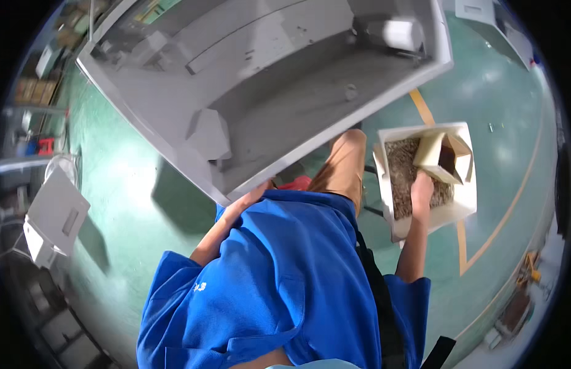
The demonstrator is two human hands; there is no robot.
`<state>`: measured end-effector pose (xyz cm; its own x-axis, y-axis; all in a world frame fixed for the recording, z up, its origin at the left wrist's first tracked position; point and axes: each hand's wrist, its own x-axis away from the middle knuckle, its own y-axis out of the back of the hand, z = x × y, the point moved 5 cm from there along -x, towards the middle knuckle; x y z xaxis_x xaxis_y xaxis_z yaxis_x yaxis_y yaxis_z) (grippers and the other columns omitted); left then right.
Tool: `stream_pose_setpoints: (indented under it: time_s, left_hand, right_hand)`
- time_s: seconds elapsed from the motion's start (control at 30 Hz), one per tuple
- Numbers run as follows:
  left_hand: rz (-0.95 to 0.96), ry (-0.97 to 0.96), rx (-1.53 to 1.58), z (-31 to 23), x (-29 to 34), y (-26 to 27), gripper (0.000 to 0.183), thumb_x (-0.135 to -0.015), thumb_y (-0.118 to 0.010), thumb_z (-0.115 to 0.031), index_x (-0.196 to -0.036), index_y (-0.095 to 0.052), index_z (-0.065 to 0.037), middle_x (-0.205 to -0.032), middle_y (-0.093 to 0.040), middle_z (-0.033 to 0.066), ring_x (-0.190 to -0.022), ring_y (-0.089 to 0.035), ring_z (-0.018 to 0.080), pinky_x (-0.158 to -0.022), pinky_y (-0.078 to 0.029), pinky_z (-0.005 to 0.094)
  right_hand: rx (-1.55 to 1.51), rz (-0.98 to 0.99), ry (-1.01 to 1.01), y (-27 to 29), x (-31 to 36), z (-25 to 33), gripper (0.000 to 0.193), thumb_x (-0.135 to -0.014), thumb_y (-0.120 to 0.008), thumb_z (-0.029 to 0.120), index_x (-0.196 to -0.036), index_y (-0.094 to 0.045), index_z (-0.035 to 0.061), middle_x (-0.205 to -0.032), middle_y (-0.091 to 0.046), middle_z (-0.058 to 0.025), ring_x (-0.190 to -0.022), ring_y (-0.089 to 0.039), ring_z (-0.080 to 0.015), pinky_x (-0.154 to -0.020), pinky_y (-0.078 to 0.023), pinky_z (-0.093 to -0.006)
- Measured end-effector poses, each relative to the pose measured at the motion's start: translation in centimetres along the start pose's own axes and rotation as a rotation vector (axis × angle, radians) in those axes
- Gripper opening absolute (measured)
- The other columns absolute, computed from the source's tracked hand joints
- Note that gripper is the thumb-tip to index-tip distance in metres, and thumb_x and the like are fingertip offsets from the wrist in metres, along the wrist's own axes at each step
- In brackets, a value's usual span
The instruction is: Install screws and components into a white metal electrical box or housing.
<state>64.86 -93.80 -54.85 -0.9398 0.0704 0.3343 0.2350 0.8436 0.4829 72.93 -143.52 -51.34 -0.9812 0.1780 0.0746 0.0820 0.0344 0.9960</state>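
Observation:
My right hand is inside a white bin on my right, over a bed of small brownish pieces. Its fingers look curled; what they hold is hidden. Just beyond the fingertips, a cream open-topped box lies tilted in the bin, close to or touching them. My left hand is at the near edge of a large grey tub-like casing, near my waist. The casing and my shirt hide most of its fingers. Something red shows beside it.
Inside the casing are a grey block and a pale cylinder at the far right. A grey panel-like piece stands at the left. Yellow lines mark the green floor. My knee is between casing and bin.

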Motion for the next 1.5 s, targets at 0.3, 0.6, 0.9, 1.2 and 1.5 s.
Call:
stream_pose_setpoints:
  time_s: [0.3,0.6,0.9,1.2,1.5]
  left_hand:
    - [0.166,-0.464,0.109,-12.8,0.6,1.0,0.018,-0.081,-0.055,-0.004,-0.096,-0.065,-0.007,-0.093,-0.062,0.0098,-0.089,-0.059,0.0253,-0.081,-0.047,0.0336]
    - [0.17,-0.546,0.187,-17.7,2.1,3.7,0.016,-0.081,-0.059,-0.003,-0.093,-0.067,-0.009,-0.095,-0.06,0.0063,-0.095,-0.056,0.022,-0.087,-0.045,0.0323]
    - [0.306,-0.823,0.539,-21.2,4.4,4.4,0.015,-0.084,-0.056,-0.003,-0.097,-0.064,-0.002,-0.093,-0.064,0.0094,-0.09,-0.06,0.0238,-0.081,-0.047,0.0327]
    - [0.086,-1.195,0.16,-24.7,6.0,3.7,0.025,-0.069,-0.061,0.002,-0.093,-0.066,-0.002,-0.098,-0.061,0.0105,-0.094,-0.059,0.0283,-0.081,-0.048,0.0381]
    - [-0.433,-1.212,-0.167,-26.3,4.0,4.4,0.031,-0.056,-0.065,0.001,-0.087,-0.066,-0.004,-0.096,-0.062,0.0084,-0.094,-0.059,0.026,-0.075,-0.048,0.0346]
  right_hand:
    - [-0.128,0.176,0.008,0.0,-1.2,1.3,0.014,-0.075,-0.055,0.007,-0.082,-0.064,-0.0007,-0.084,-0.063,-0.0242,-0.085,-0.06,-0.0413,-0.075,-0.048,-0.0469]
    - [-0.387,0.273,0.114,-0.4,-1.0,0.7,0.008,-0.067,-0.06,0.001,-0.074,-0.06,-0.0031,-0.07,-0.063,-0.0182,-0.067,-0.063,-0.0314,-0.063,-0.05,-0.0359]
    - [-0.829,-0.104,-0.015,13.7,-3.2,-5.1,0.023,-0.076,-0.066,0.003,-0.097,-0.06,-0.0024,-0.08,-0.061,-0.0077,-0.071,-0.059,-0.0154,-0.059,-0.048,-0.0261]
    - [-0.499,0.134,0.234,4.5,-7.8,5.6,0.036,-0.071,-0.07,0.018,-0.101,-0.063,-0.001,-0.093,-0.067,-0.0121,-0.083,-0.063,-0.0251,-0.076,-0.049,-0.0319]
    - [-0.712,0.026,0.488,-2.8,-6.1,3.0,0.031,-0.062,-0.075,0.011,-0.09,-0.066,0.0034,-0.089,-0.063,-0.0144,-0.086,-0.06,-0.0315,-0.076,-0.049,-0.0366]
